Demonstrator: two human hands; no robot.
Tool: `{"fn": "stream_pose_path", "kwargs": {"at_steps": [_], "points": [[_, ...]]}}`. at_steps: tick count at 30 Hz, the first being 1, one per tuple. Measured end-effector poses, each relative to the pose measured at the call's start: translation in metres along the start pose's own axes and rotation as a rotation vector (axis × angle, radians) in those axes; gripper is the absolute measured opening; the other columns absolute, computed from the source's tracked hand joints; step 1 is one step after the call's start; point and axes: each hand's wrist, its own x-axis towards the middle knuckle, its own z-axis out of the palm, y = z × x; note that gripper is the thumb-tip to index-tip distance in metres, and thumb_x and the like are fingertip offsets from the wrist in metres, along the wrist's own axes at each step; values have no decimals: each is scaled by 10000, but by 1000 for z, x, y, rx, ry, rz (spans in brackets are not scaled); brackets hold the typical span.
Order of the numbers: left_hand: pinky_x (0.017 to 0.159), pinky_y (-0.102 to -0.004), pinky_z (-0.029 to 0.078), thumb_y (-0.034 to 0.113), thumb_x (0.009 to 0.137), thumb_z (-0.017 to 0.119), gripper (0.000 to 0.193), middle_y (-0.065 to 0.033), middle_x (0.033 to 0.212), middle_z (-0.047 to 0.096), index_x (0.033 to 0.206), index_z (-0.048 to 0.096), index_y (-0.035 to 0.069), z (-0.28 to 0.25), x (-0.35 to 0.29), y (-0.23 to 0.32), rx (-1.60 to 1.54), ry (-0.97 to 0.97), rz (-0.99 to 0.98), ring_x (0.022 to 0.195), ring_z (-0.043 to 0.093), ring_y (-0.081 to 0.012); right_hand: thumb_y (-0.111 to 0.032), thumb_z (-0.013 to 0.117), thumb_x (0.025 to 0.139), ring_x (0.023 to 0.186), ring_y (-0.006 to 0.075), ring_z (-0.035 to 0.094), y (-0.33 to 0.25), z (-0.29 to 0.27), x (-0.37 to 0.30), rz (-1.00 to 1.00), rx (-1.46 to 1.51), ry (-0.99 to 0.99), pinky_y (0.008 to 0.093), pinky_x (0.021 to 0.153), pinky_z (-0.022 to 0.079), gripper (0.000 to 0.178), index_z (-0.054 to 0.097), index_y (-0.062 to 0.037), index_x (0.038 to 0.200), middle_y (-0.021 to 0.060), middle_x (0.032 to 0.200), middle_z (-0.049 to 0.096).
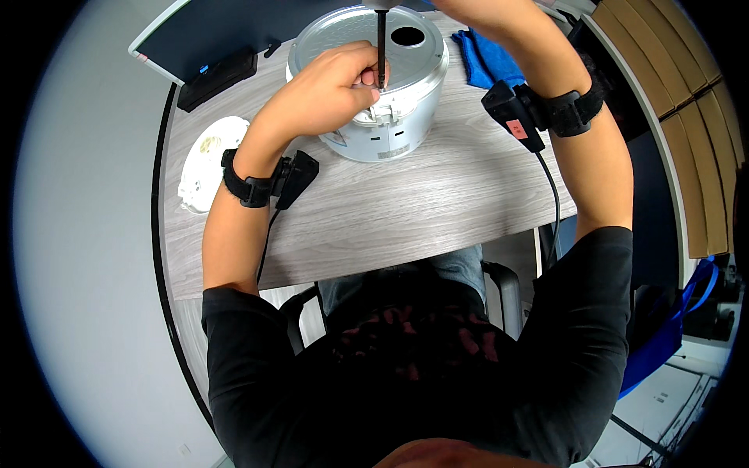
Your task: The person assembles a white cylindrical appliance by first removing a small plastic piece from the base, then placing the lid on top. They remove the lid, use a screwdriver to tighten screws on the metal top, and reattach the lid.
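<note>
A white rice cooker (413, 125) stands on the desk at the far middle. Its round silver top (335, 39) has a dark oval opening, and a white latch piece (384, 111) sits at its front. My left hand (343, 82) rests at the near rim, thumb and fingers pinched together round the tip of a dark driver shaft (381, 47). What the fingertips hold there is hidden. The shaft points straight down from a grey tool body (381, 3), cut off by the upper edge. My right hand (460, 6) is beside that tool body, its fingers out of the picture.
At the left lies a white round plastic cover (204, 173). A black case (218, 82) lies before a dark screen (234, 31). A blue cloth (488, 58) lies right of the cooker. Cables run from my black wrist straps (573, 111). Cardboard boxes (694, 156) stand at the right.
</note>
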Motion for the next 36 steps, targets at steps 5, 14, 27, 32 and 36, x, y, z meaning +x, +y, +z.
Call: {"fn": "stream_pose_path", "kwargs": {"at_steps": [5, 14, 27, 32, 36], "points": [[643, -325, 390, 76, 802, 595, 125, -56, 774, 489, 911, 577, 19, -2, -3, 1, -21, -15, -50, 706, 466, -191, -161, 783, 826, 729, 114, 605, -33, 5, -7, 126, -208, -23, 268, 623, 507, 463, 502, 48, 1129, 70, 869, 600], [646, -359, 405, 75, 788, 597, 124, -90, 786, 517, 886, 575, 3, -2, -1, 5, -18, -13, -69, 705, 493, -239, -112, 792, 809, 737, 109, 598, -34, 1, -6, 132, -155, -40, 267, 629, 518, 455, 520, 46, 1138, 63, 871, 604], [647, -298, 378, 80, 804, 615, 146, -24, 791, 463, 930, 575, 20, -1, 0, 2, -18, -20, -45, 717, 437, -142, -147, 769, 841, 730, 120, 606, -18, -2, -4, 84, -114, -49, 243, 654, 513, 461, 513, 30, 1181, 49, 865, 620], [644, -353, 401, 64, 777, 605, 122, -93, 789, 509, 863, 557, -8, 2, -2, 5, -17, 33, -41, 703, 487, -237, -171, 770, 844, 730, 117, 607, -3, 1, -2, 58, -19, -50, 239, 641, 507, 448, 525, 25, 1164, 50, 865, 617], [652, -290, 378, 66, 810, 614, 134, -20, 806, 471, 929, 574, 19, -1, 1, 2, -8, -25, -57, 723, 438, -132, -163, 775, 838, 743, 112, 616, -41, -19, -4, 168, 41, -237, 239, 646, 509, 444, 530, 23, 1159, 40, 864, 622]]}}
